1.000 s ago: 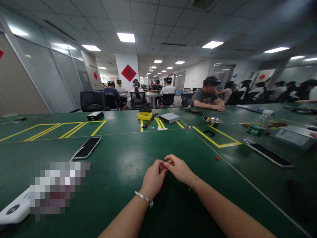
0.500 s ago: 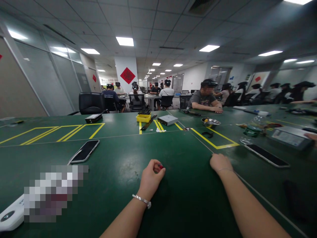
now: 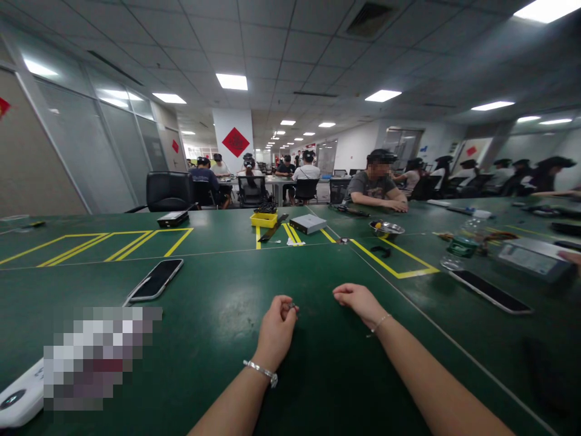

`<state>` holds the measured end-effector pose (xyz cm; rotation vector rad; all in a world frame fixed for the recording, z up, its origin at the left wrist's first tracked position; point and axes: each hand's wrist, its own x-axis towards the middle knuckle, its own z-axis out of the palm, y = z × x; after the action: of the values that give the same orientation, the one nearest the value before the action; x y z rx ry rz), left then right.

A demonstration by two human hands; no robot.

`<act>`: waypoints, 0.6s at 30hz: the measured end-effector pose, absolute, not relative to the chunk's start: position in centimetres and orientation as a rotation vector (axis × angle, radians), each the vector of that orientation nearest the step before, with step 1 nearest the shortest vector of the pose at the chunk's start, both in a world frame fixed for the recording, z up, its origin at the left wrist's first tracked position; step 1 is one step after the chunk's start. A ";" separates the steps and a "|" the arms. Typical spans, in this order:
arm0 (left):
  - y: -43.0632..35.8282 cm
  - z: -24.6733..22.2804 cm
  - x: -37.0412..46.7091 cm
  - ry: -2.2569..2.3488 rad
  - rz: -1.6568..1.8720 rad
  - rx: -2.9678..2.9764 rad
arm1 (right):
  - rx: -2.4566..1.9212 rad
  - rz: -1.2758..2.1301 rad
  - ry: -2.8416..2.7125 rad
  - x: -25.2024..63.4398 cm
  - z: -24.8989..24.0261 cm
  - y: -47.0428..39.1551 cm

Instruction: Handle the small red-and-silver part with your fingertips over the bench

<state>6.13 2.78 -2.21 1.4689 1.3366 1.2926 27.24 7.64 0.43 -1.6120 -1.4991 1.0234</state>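
Over the middle of the green table (image 3: 204, 339), my left hand (image 3: 276, 327) is closed, thumb and fingers pinching a small dark object (image 3: 292, 307) too small to name. My right hand (image 3: 361, 304) is to its right, a gap between them, with fingers pressed together; anything between those fingertips is too small to make out. Beyond my hands lie a grey metal box (image 3: 307, 224), a yellow tray (image 3: 264, 219) and a metal bowl (image 3: 386, 228).
A phone (image 3: 157, 280) lies at the left, another phone (image 3: 491, 291) at the right beside a plastic bottle (image 3: 463, 242). A larger metal box (image 3: 531, 257) is at the far right. Across the table sits a person (image 3: 379, 184) with arms on the tabletop.
My right hand has moved left, closer to my left hand. My left hand has stayed nearly in place, and the red part seen between its fingers no longer shows.
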 end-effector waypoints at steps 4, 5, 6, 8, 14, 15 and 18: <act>2.7 -2.2 6.2 1.270 1.267 1.490 | -1.209 1.519 -1.330 21.9 0.6 5.4; 2.6 -2.1 6.1 1.272 1.254 1.519 | -1.164 1.581 -1.312 21.2 0.6 5.0; 2.6 -2.0 6.1 1.281 1.238 1.553 | -1.130 1.627 -1.301 20.7 0.5 4.7; 2.4 -1.7 6.1 1.306 1.207 1.615 | -1.088 1.684 -1.271 20.4 0.3 4.4; 2.1 -1.3 6.0 1.352 1.122 1.651 | -1.015 1.708 -1.107 21.0 -0.8 5.1; 2.1 -1.4 6.0 1.345 1.110 1.647 | -0.999 1.714 -1.086 21.1 -0.9 5.2; 2.2 -1.6 6.0 1.302 1.118 1.616 | -0.955 1.728 -1.074 21.0 -1.0 5.3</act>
<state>5.97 2.15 -1.59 1.6158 1.3016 1.1178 21.00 5.26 -1.01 -0.9550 -1.0740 1.7283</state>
